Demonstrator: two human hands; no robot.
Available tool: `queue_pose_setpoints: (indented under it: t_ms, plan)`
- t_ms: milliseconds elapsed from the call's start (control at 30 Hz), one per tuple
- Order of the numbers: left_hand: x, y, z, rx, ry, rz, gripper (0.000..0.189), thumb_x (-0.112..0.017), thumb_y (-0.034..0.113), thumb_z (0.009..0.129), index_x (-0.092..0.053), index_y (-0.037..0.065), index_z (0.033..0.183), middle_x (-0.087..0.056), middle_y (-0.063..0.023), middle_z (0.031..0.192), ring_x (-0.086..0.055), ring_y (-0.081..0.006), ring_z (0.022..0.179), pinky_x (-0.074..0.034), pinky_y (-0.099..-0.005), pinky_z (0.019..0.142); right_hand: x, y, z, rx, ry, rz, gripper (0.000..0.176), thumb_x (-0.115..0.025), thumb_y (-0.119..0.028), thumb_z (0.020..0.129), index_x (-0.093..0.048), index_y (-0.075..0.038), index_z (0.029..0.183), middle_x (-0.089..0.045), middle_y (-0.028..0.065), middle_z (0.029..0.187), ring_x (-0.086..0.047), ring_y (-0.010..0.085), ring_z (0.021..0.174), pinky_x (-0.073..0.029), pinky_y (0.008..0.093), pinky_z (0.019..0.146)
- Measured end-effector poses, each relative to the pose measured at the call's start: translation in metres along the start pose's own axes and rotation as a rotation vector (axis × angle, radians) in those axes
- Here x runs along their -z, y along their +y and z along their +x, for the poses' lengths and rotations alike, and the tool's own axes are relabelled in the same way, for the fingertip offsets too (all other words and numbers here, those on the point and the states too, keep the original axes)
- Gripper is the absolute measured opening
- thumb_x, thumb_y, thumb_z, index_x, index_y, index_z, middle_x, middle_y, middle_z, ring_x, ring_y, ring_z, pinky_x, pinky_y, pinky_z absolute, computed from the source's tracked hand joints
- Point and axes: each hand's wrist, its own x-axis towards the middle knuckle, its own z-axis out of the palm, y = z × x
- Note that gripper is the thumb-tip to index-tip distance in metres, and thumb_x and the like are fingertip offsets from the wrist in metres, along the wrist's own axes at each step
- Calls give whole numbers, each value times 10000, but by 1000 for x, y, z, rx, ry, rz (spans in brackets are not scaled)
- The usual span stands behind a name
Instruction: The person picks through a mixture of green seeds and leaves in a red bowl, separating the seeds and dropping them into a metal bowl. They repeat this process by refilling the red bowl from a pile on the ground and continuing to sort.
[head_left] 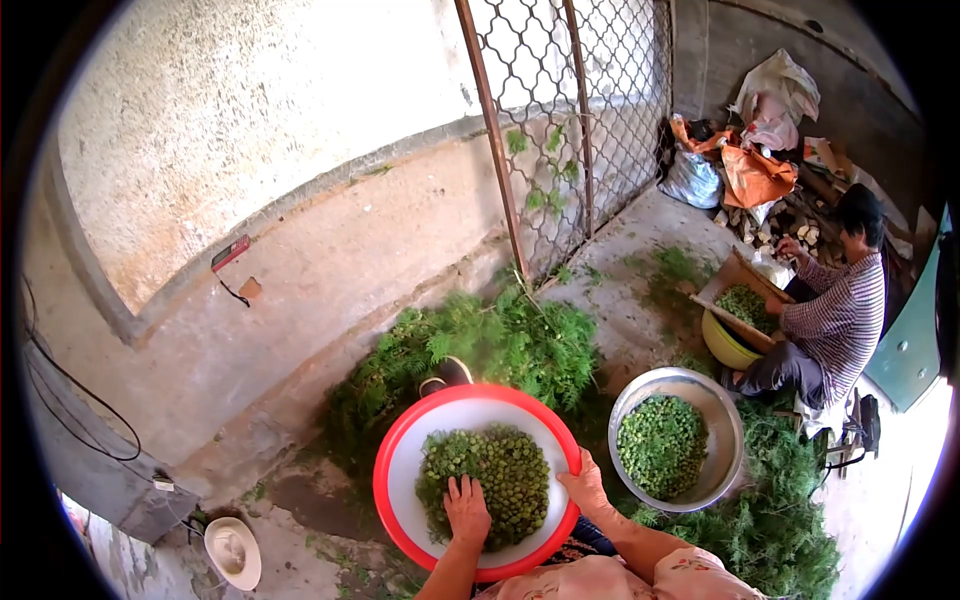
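My left hand (467,514) lies on the small green fruits (515,475), fingers slightly spread, with the pile reaching ahead of my fingertips and to their right. The fruits sit inside a red-rimmed basin (383,470). My right hand (586,487) pinches that basin's right rim, just beside the fruits. A metal basin (720,440) of more fruits stands near, farther right.

Left hand (467,514): palm down, fingers slightly spread, pointing forward
Right hand (588,486): gripping, thumb uppermost
Left forearm (452,570): bare, extended forward
Right forearm (635,545): bare, angled inward
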Motion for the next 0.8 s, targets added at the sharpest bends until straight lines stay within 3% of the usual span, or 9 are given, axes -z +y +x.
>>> queue_pose_setpoints:
  t_ms: [467,800]
  plan:
    - [-2,-8,-1,-77,-18,-29,509,-550,-14,716,-493,48,1218,-420,-122,1330,-342,-369,1256,-256,-517,1029,-3,0,-1,27,-30,-12,516,-621,85,733,-449,-34,1205,-599,62,977,-574,136,850,-491,287,750]
    - [1,-2,0,-20,-28,-39,505,-551,-18,724,-496,53,1220,-418,-119,1329,-352,-363,1249,-246,-518,1032,-2,8,0,35,-26,-6,500,-625,71,734,-461,-39,1193,-593,56,965,-565,133,842,-488,284,748]
